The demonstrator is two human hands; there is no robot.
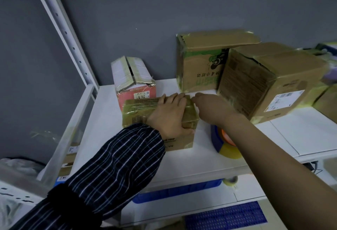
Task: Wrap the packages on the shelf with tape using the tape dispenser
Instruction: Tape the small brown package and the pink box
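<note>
While our left hand holds the small package down on the shelf, fingers laid across its top and thumb hooked round its near right corner, our right hand works at the far right edge of the same box. Its fingers are bunched at that corner, and we cannot tell whether they pinch a loose end of tape or merely press it flat.

The package sits at the left front of the shelf, just in front of a pink-and-white box, and glossy yellowish tape covers its top. The tape dispenser, blue with a yellow roll, lies on the shelf just right of the package, under our right forearm; neither hand has it.

We judge the step in hand to be finishing this package by seating the tape end. Next we would need to free the right hand and take up the dispenser. Then we could either run another band round this box or turn to the green-printed box and the large brown box behind, whose tops look ragged.
</note>
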